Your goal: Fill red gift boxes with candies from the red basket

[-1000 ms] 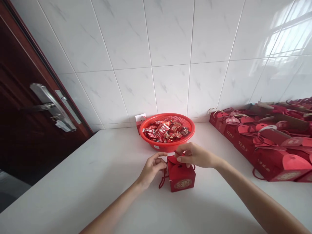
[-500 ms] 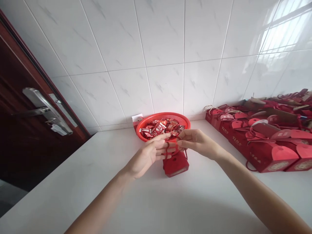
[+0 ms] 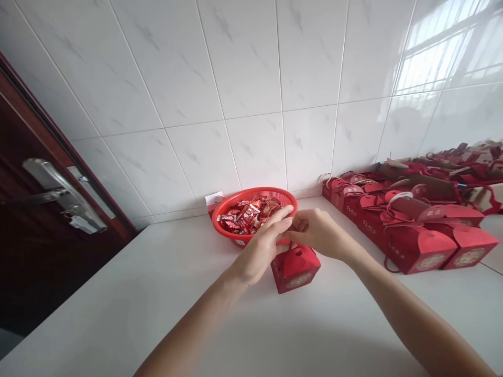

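A small red gift box (image 3: 295, 268) with a gold round pattern stands upright on the white counter, its top flaps folded together around a dark hole. Just above and behind it my two hands meet over the box's red cord, little of which shows. My left hand (image 3: 261, 248) has its fingers at the cord, their tips partly hidden behind the other hand. My right hand (image 3: 318, 233) is closed in a pinch on the cord. Behind my hands sits a red plastic basket (image 3: 226, 235) of red-wrapped sweets (image 3: 248, 215).
Rows of red gift boxes (image 3: 418, 248) with cord handles fill the counter's right side. A white tiled wall (image 3: 251, 146) rises behind. A small white-and-red item (image 3: 214, 199) leans behind the basket. At the left is a dark red door with a metal handle (image 3: 51, 193).
My hands have come closer together and the cord is now mostly hidden between them. The box's patterned front shows more fully. The whole view has shifted slightly.
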`<state>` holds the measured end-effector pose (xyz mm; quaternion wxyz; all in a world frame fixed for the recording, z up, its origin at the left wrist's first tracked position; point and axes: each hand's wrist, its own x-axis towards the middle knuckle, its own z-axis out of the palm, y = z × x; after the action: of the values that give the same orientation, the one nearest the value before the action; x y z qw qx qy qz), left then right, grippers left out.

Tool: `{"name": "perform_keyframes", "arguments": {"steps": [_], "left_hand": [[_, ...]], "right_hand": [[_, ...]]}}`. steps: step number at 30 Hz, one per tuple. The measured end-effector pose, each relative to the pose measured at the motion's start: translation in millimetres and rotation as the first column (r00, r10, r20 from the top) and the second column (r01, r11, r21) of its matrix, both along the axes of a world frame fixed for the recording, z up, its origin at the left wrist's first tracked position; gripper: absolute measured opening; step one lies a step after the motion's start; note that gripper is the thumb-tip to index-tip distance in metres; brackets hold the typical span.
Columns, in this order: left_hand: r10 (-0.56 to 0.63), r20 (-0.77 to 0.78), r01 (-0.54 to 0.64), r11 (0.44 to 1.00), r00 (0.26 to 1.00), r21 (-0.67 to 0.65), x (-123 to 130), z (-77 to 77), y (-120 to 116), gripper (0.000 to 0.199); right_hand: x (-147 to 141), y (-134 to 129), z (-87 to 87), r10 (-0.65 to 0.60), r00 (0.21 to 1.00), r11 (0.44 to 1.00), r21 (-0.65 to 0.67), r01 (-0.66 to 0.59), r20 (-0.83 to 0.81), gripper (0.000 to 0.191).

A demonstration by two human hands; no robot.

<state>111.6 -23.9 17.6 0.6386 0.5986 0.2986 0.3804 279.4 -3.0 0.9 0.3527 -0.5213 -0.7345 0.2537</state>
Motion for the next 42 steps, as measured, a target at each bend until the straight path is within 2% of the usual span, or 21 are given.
{"name": "perform_keyframes", "arguments": {"steps": [2,4,5,8,9,11,14,17,20,22,25,27,29,32,35,38,42], "left_hand": [[0.028,-0.036,-0.027,0.999,0.999,0.03,0.6,-4.3,1.3,0.06],[0.123,-0.126,-0.104,0.983,0.984,0.149,-0.9,-13.3,6.1,0.066],[0.206,-0.178,-0.16,0.957,0.962,0.241,-1.8,-19.6,9.8,0.07],[0.47,-0.264,-0.305,0.82,0.842,0.485,-3.3,-42.5,23.2,0.07],[0.516,-0.277,-0.325,0.79,0.811,0.52,-3.2,-50.1,27.7,0.067],[0.55,-0.309,-0.331,0.772,0.776,0.543,-2.1,-63.3,36.1,0.06],[0.54,-0.346,-0.316,0.788,0.767,0.529,-0.2,-76.2,45.2,0.045],[0.508,-0.332,-0.281,0.793,0.795,0.541,-1.7,-83.3,47.3,0.034],[0.455,-0.255,-0.243,0.779,0.853,0.578,-10.9,-92.9,39.3,0.044],[0.42,-0.185,-0.233,0.76,0.888,0.607,-21.7,-105.5,29.9,0.053],[0.374,-0.182,-0.179,0.746,0.909,0.641,-40.0,-132.5,17.6,0.052],[0.369,-0.219,-0.169,0.775,0.903,0.609,-49.2,-149.6,14.5,0.05],[0.365,-0.252,-0.188,0.828,0.896,0.528,-54.1,-160.9,16.0,0.049],[0.342,-0.306,-0.185,0.877,0.889,0.443,-55.0,-165.4,23.0,0.037],[0.337,-0.343,-0.172,0.886,0.877,0.429,-53.5,-163.4,28.8,0.026],[0.302,-0.361,-0.111,0.879,0.882,0.464,-52.9,-162.7,30.5,0.023],[0.278,-0.384,-0.064,0.873,0.88,0.484,-53.1,-163.9,31.4,0.023]], "right_hand": [[1.2,-1.1,3.4,-0.029,0.999,0.999,0.023,0.029,0.015,0.019],[3.2,-1.1,6.2,-0.025,0.998,0.999,0.041,0.027,-0.049,0.018],[4.3,-0.7,7.2,-0.025,0.995,0.998,0.05,0.029,-0.093,0.016],[7.1,0.8,8.6,-0.033,0.981,0.996,0.071,0.047,-0.19,0.012],[7.6,1.2,8.7,-0.031,0.979,0.996,0.073,0.047,-0.203,0.012],[8.3,1.6,8.8,-0.02,0.977,0.997,0.064,0.034,-0.211,0.013],[9.4,2.3,9.5,-0.01,0.979,0.999,0.046,0.019,-0.202,0.014],[11.4,4.0,10.2,-0.013,0.98,1.0,0.022,0.017,-0.197,0.014],[13.8,7.1,9.9,-0.019,0.979,1.0,-0.006,0.019,-0.204,0.013],[15.4,9.5,8.8,-0.033,0.975,0.999,-0.007,0.032,-0.22,0.011],[16.5,13.2,6.0,-0.037,0.962,0.999,-0.016,0.033,-0.272,0.008],[16.4,15.2,4.3,-0.032,0.95,0.999,-0.04,0.021,-0.311,0.008],[16.7,16.5,4.1,-0.039,0.945,0.998,-0.05,0.024,-0.325,0.008],[22.2,15.8,8.8,-0.061,0.942,0.998,-0.018,0.058,-0.329,0.008],[39.9,9.0,20.5,-0.085,0.926,0.99,0.074,0.12,-0.369,0.01],[71.0,-5.5,38.7,-0.13,0.915,0.962,0.176,0.21,-0.383,0.015],[125.5,-31.3,71.1,-0.297,0.895,0.887,0.252,0.388,-0.333,0.02]]}}
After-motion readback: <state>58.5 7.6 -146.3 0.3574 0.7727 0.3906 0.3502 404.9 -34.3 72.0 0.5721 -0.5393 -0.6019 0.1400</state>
